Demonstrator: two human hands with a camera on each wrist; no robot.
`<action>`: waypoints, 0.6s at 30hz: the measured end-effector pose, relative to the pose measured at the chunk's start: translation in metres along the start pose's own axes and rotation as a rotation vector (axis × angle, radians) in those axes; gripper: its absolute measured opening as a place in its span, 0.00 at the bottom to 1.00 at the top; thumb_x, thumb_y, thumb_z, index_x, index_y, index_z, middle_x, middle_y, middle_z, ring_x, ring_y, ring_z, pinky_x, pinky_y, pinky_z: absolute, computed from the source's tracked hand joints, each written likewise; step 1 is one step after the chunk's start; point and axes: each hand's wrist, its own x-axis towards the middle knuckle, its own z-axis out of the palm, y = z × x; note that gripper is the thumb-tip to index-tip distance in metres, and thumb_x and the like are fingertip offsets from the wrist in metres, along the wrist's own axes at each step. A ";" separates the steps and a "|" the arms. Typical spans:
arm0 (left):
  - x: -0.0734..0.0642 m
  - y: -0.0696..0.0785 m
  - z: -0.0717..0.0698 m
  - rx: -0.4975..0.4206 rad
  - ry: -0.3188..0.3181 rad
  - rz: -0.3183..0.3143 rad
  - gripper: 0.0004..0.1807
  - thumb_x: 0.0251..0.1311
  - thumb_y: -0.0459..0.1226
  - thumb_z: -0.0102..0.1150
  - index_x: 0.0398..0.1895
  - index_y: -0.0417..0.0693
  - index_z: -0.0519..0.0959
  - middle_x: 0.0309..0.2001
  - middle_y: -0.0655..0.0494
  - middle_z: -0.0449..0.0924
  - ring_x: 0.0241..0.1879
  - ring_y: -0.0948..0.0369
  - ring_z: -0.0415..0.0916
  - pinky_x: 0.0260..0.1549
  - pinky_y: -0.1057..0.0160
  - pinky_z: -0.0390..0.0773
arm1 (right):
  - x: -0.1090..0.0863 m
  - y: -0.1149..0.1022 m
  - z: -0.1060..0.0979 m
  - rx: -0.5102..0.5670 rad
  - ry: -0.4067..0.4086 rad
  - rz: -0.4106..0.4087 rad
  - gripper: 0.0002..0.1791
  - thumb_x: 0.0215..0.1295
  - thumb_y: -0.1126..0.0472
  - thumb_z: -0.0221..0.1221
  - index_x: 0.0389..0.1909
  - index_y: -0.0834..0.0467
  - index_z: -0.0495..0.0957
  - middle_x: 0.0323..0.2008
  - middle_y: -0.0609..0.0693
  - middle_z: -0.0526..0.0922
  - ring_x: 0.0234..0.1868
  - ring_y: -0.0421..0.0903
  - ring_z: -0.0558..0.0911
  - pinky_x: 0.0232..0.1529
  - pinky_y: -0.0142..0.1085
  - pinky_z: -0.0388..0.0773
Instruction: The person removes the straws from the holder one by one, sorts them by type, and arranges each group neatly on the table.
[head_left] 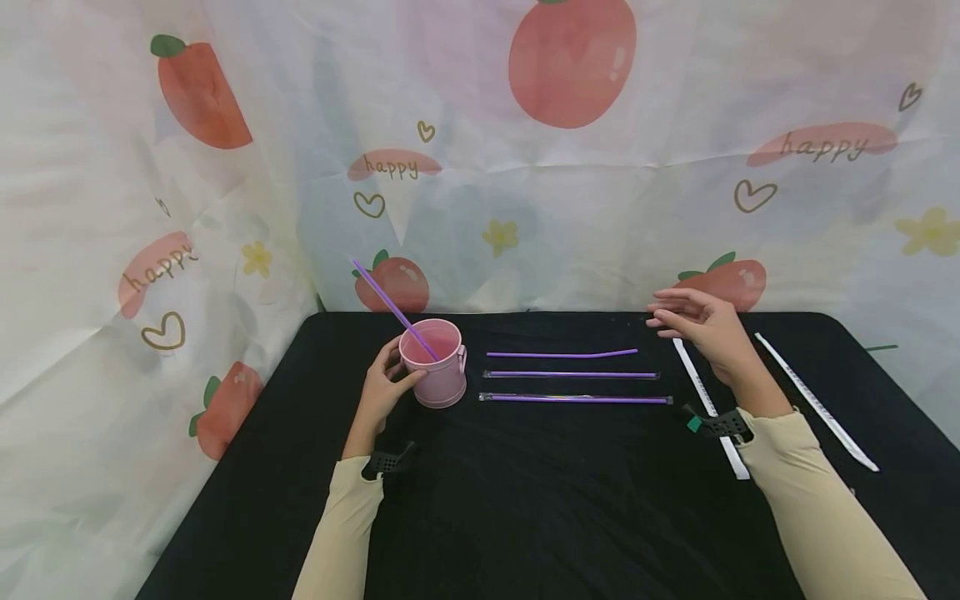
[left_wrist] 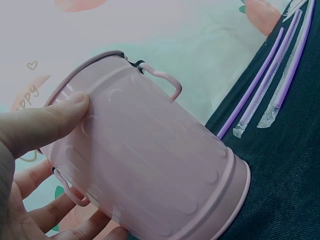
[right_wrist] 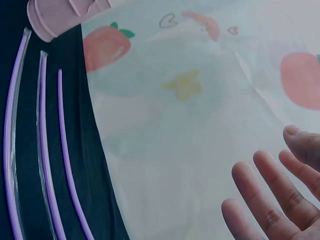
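Observation:
My left hand (head_left: 384, 387) grips a small pink metal bucket (head_left: 442, 387) from the left, its thumb pressed near the rim and the fingers round the far side. In the left wrist view the bucket (left_wrist: 150, 150) shows ribbed walls and small side handles. A purple straw (head_left: 392, 307) leans out of it, up to the left. My right hand (head_left: 701, 327) is raised over the table's far right with loosely spread fingers, holding nothing. Between the hands lie an unwrapped purple straw (head_left: 562, 355) and two purple straws in clear wrappers, one thin (head_left: 570, 375) and one thicker (head_left: 577, 399).
Two long white printed strips (head_left: 817, 404) lie slanted on the right, one partly under my right forearm. A black cloth (head_left: 525, 500) covers the table. Behind its far edge hangs a pale curtain (head_left: 585, 225) printed with fruit, hearts and flowers.

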 end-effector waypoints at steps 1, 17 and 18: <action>0.000 0.000 0.000 -0.002 0.000 -0.003 0.39 0.54 0.30 0.63 0.69 0.39 0.58 0.64 0.34 0.63 0.65 0.39 0.61 0.65 0.42 0.61 | 0.002 0.000 0.003 0.015 -0.008 -0.005 0.15 0.65 0.66 0.55 0.52 0.53 0.75 0.39 0.34 0.84 0.37 0.32 0.85 0.36 0.24 0.81; 0.000 0.001 0.000 0.001 -0.002 -0.009 0.39 0.54 0.29 0.62 0.69 0.39 0.57 0.65 0.34 0.62 0.65 0.38 0.61 0.64 0.40 0.61 | 0.034 -0.006 0.054 -0.054 -0.090 0.041 0.21 0.65 0.58 0.57 0.57 0.61 0.72 0.39 0.34 0.81 0.39 0.33 0.83 0.40 0.28 0.82; 0.000 0.001 0.001 -0.001 -0.001 -0.008 0.39 0.54 0.30 0.63 0.69 0.39 0.57 0.65 0.34 0.62 0.65 0.38 0.61 0.65 0.40 0.61 | 0.035 -0.006 0.057 -0.064 -0.101 0.045 0.22 0.65 0.57 0.57 0.57 0.62 0.71 0.40 0.35 0.81 0.39 0.33 0.83 0.40 0.28 0.82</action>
